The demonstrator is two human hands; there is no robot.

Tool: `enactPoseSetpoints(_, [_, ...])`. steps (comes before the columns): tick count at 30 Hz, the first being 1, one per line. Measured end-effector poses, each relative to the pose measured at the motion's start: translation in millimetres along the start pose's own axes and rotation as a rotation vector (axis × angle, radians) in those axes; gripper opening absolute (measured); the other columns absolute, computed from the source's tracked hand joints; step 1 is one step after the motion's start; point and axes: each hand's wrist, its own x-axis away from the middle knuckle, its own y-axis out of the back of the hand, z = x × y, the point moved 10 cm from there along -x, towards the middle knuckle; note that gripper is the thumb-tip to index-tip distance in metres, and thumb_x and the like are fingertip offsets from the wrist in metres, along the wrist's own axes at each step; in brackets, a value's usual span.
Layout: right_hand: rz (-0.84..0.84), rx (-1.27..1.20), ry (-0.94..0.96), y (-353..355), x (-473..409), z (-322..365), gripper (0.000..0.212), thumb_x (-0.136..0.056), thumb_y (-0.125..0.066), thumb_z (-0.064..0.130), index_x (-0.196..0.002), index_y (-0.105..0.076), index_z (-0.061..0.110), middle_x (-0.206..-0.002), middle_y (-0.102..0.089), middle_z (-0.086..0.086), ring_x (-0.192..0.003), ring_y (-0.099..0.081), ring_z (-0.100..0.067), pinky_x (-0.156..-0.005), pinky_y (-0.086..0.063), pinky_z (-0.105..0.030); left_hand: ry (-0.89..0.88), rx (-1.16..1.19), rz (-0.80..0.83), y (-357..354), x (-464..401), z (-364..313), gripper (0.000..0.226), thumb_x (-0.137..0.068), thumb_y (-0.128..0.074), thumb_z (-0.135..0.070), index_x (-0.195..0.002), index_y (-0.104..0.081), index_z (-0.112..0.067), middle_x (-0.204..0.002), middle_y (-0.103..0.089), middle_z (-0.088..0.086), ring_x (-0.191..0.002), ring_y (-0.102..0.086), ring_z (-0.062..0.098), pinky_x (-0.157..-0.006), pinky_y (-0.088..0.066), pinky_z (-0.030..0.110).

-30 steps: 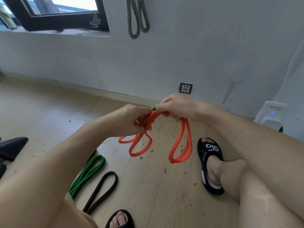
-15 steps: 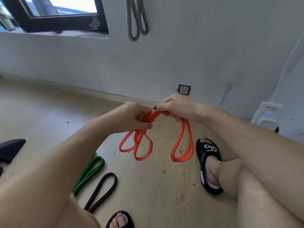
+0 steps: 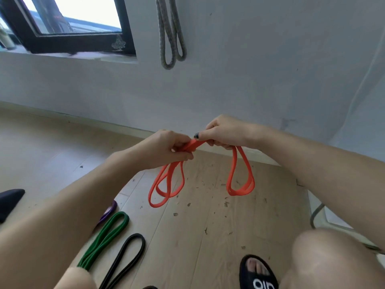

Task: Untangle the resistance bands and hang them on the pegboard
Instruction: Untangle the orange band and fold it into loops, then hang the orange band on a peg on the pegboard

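Between 11 and 1 o'clock, I am gripping the orange band (image 3: 192, 145) with left hand (image 3: 166, 148) and right hand (image 3: 224, 132); it is hanging limp and light, likely stretchy.

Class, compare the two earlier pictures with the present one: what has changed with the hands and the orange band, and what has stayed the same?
The left hand and right hand still grip the orange band; its hanging loops have spread further apart. The green band and black band lie unmoved on the floor.
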Motion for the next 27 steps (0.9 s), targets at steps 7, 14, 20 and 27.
enactPoseSetpoints(7, [-0.031, -0.252, 0.017, 73.4, -37.0, -8.1, 0.043, -0.099, -0.061, 0.039, -0.066, -0.048, 0.014, -0.053, -0.032, 0.006, -0.048, -0.025, -0.013, -0.048, -0.026, -0.025, 0.023, 0.193, 0.024, 52.1, -75.8, 0.0, 0.020, -0.093, -0.073, -0.024, -0.112, -0.073, -0.017, -0.095, -0.079, -0.003, -0.088, -0.076, 0.009, -0.090, -0.061, 0.036])
enactPoseSetpoints(14, [-0.133, -0.335, 0.018, 185.1, -54.7, 30.9, 0.042, -0.099, -0.060, 0.035, -0.065, -0.046, 0.014, -0.053, -0.029, 0.004, -0.049, -0.022, -0.014, -0.048, -0.024, -0.025, 0.014, 0.281, 0.079, 148.7, -150.5, -26.9, 0.021, -0.093, -0.072, -0.015, -0.114, -0.072, -0.014, -0.100, -0.080, -0.002, -0.095, -0.076, 0.010, -0.094, -0.060, 0.034])
enactPoseSetpoints(20, [-0.146, -0.346, -0.020, 294.6, -35.9, 101.4, 0.043, -0.099, -0.061, 0.036, -0.066, -0.047, 0.013, -0.053, -0.029, 0.003, -0.048, -0.022, -0.014, -0.047, -0.025, -0.024, 0.003, 0.264, 0.164, 263.6, -178.3, -88.2, 0.023, -0.092, -0.073, -0.025, -0.114, -0.071, -0.019, -0.100, -0.080, -0.005, -0.094, -0.077, 0.010, -0.093, -0.061, 0.044])
enactPoseSetpoints(27, [-0.149, -0.401, -0.052, 410.8, -3.0, 203.7, 0.043, -0.099, -0.061, 0.034, -0.067, -0.047, 0.010, -0.055, -0.027, -0.001, -0.050, -0.021, -0.015, -0.047, -0.026, -0.024, -0.001, 0.298, 0.227, 407.7, -195.3, -156.9, 0.018, -0.093, -0.073, -0.021, -0.111, -0.072, -0.018, -0.095, -0.080, -0.005, -0.090, -0.077, 0.009, -0.091, -0.062, 0.044])
